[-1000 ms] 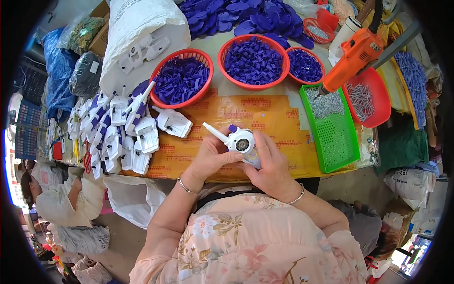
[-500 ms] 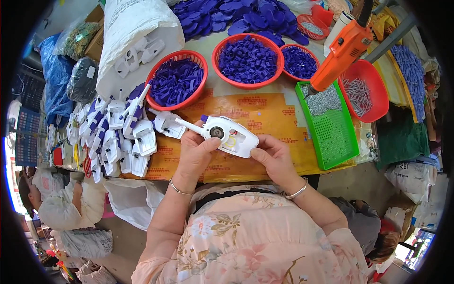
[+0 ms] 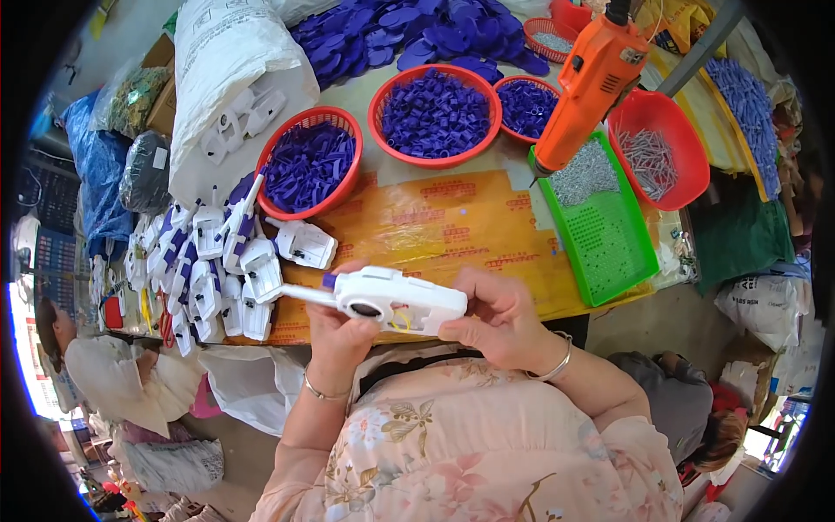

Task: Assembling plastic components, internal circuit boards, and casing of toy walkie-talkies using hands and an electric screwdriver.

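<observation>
Yellow mat (image 3: 487, 226) covers my bench, and just below its near edge I've got the white plastic housing (image 3: 389, 300) lying sideways. Left hand (image 3: 337, 335) grips it from underneath, right hand (image 3: 496, 317) pinches its right end, fingers curled snug.

Single view: head-worn fisheye camera, looking steeply down over wearer's chest onto desk (image 3: 452, 217) covered in yellow printed sheet. Picture upright, unmirrored; wearer's left at picture left. Forearms enter from lower edge; left hand (image 3: 337, 326) and right hand (image 3: 496, 317) close to lens, just below centre, holding white plastic gun-shaped housing (image 3: 387, 300) at near desk edge. Far side of desk toward top, round red plastic basket of purple parts (image 3: 435, 113) there. Straight edges bow near rim; dark circular vignette all round. No second view to share scene.
</observation>
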The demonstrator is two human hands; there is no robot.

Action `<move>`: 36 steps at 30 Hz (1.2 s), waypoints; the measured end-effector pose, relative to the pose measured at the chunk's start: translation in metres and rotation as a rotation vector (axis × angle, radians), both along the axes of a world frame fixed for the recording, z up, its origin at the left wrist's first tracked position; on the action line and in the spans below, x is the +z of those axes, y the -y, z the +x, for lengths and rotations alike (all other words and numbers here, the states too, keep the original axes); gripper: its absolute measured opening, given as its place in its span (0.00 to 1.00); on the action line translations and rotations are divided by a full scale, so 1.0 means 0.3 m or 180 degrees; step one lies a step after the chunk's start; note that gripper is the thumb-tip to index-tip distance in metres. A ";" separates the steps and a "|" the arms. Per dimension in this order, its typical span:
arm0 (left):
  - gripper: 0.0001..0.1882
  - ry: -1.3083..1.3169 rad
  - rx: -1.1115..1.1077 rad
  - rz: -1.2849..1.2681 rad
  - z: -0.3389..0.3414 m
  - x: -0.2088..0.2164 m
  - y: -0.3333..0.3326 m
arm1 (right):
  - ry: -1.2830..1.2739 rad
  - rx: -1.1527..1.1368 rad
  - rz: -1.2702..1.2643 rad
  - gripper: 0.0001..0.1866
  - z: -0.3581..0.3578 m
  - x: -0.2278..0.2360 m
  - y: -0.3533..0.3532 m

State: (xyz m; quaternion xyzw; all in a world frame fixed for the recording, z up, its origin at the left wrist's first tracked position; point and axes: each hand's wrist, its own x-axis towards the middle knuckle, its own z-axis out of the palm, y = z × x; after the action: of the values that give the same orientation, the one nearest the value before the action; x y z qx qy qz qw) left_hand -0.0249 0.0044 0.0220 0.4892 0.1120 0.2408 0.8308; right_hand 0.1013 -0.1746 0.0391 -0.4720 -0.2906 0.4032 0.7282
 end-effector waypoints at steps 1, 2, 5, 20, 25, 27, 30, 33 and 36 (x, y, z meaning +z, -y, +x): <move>0.38 0.0077 0.0018 0.0159 -0.012 0.016 0.008 | 0.0427 -0.0058 0.0046 0.07 0.007 0.000 0.000; 0.37 0.0157 0.0038 0.0319 -0.020 0.033 0.014 | 0.0857 -0.0116 0.0093 0.08 0.014 0.001 -0.003; 0.34 0.0160 -0.0061 0.0639 -0.018 0.056 -0.002 | 0.1073 -0.0247 0.0143 0.10 0.027 -0.032 -0.020; 0.23 -0.0298 -0.0569 0.2602 0.076 0.101 0.013 | 0.2502 -0.0142 -0.0506 0.17 0.092 0.070 -0.025; 0.38 -0.0513 -0.0453 0.2505 0.104 0.134 0.030 | 0.0722 -0.0596 0.0119 0.11 0.067 -0.036 -0.045; 0.41 -0.0380 -0.0393 0.2256 0.096 0.116 0.037 | -0.0179 -0.0645 -0.0028 0.09 0.069 -0.064 -0.043; 0.31 -0.0817 -0.0725 0.2663 0.059 0.107 0.047 | -0.0785 -0.0699 0.0167 0.10 0.082 -0.126 -0.053; 0.21 -0.1240 -0.1031 0.2214 0.032 0.077 0.064 | -0.1278 -0.0695 0.0335 0.11 0.076 -0.148 -0.062; 0.12 -0.0787 -0.0331 0.2734 0.030 0.017 0.071 | -0.1330 -0.0796 0.0455 0.13 0.073 -0.149 -0.089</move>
State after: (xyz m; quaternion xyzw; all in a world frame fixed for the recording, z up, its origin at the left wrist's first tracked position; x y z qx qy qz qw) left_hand -0.0159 -0.0169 0.0270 0.8197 0.0757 0.1632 0.5437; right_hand 0.1231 -0.1480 -0.0056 -0.3579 -0.1009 0.3772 0.8482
